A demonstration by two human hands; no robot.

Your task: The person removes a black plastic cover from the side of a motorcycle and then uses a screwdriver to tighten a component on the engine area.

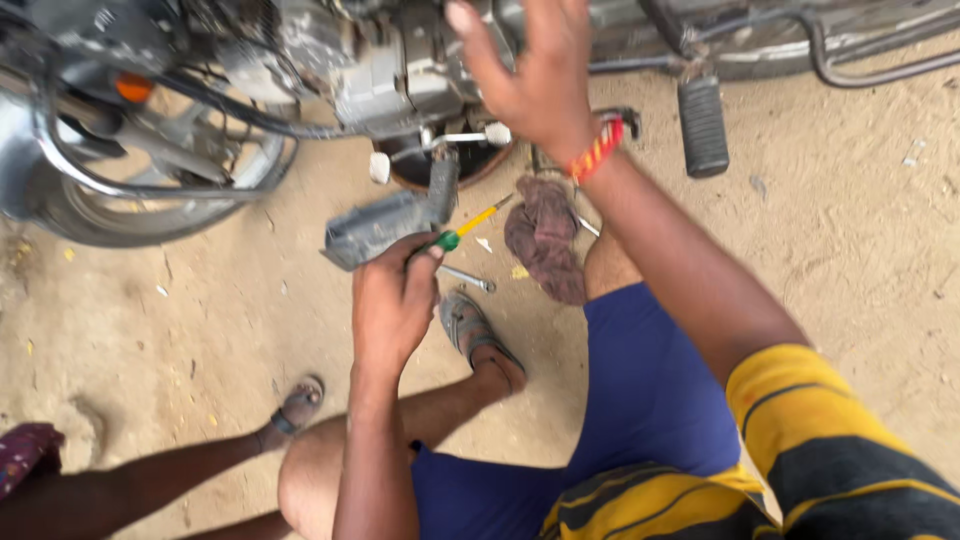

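Hands at a motorcycle engine, with a screwdriver [462,228] held over sandy ground [850,260].

The left hand [392,300] is closed on the screwdriver's green handle; its yellow shank runs up and to the right, tip toward a brown rag [545,240], just below the engine [390,70]. The right hand [535,70] is raised, fingers spread, gripping nothing, at the engine. A wrench [468,278] lies by a sandalled foot [478,330]. The ground is bare packed sand, outdoors.
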